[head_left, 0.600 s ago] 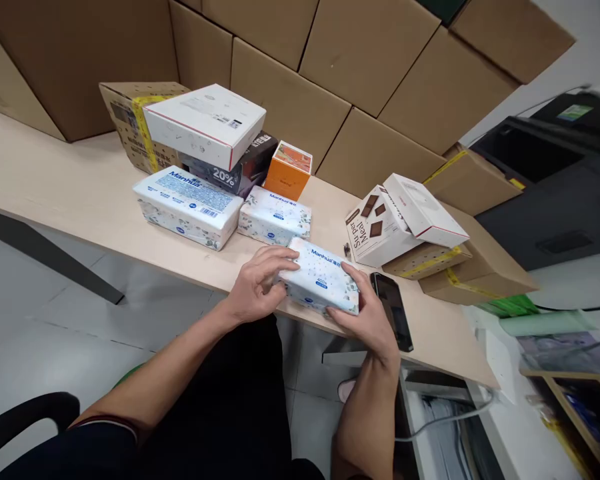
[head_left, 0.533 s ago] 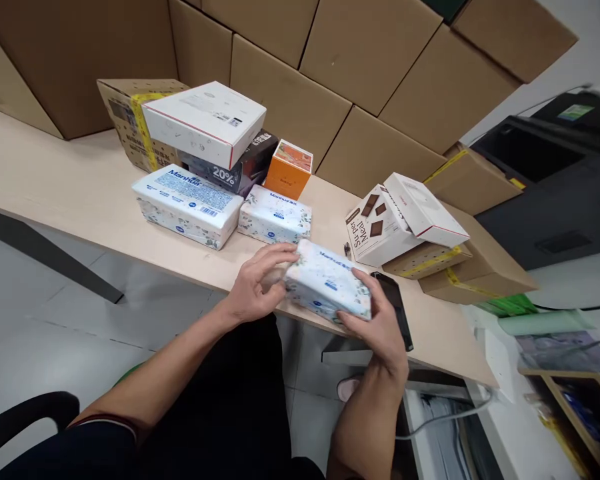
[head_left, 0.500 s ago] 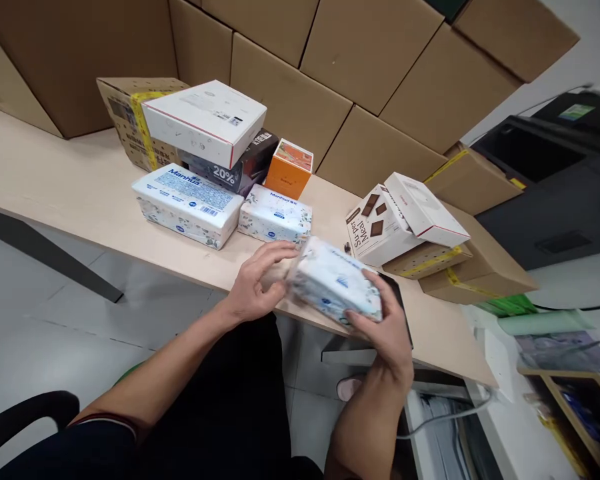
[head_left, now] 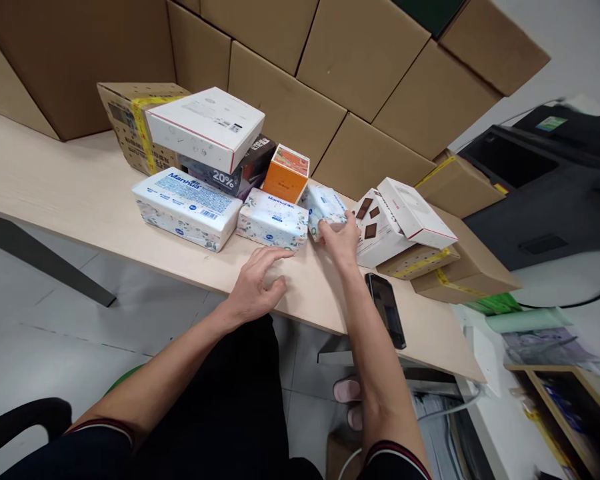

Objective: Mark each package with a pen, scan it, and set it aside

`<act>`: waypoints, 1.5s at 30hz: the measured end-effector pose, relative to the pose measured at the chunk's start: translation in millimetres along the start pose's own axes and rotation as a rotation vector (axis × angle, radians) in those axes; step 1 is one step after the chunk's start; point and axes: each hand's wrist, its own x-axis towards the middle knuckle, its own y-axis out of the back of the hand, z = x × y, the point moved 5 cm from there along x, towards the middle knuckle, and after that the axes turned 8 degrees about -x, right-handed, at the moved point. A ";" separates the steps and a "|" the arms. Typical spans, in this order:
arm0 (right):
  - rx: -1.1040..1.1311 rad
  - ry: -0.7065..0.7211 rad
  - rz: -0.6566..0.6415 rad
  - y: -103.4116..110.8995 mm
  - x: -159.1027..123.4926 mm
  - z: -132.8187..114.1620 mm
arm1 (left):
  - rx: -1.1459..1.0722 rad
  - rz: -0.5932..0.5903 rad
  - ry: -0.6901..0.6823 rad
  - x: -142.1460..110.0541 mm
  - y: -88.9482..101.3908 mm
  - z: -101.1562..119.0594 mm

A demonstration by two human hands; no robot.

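Note:
My right hand (head_left: 341,239) grips the near end of a white and blue tissue pack (head_left: 325,202), which sits on the table beside another Manhua tissue pack (head_left: 274,217). My left hand (head_left: 260,283) hovers over the table's front edge with its fingers apart, holding nothing, just in front of that middle pack. Farther left lies a larger Manhua tissue pack (head_left: 187,203). An orange box (head_left: 286,177) stands behind the smaller packs. Right of my right hand is a white box with chocolate squares printed on it (head_left: 375,230).
A dark box marked 20% (head_left: 225,177) carries a white flat box (head_left: 207,123); a taped carton (head_left: 125,133) stands beside them. Large cartons (head_left: 285,93) line the table's back. A black phone-like device (head_left: 386,310) lies near the front edge. More taped cartons (head_left: 460,287) are at right.
The tissue pack has gone from between my hands at the front edge to the back of the table, carried by my right hand. My left hand no longer touches it and has hardly moved.

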 end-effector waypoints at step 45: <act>0.052 0.784 0.305 70.7 -122.2 61.6 | -0.874 0.310 0.508 3.7 3.7 -38.6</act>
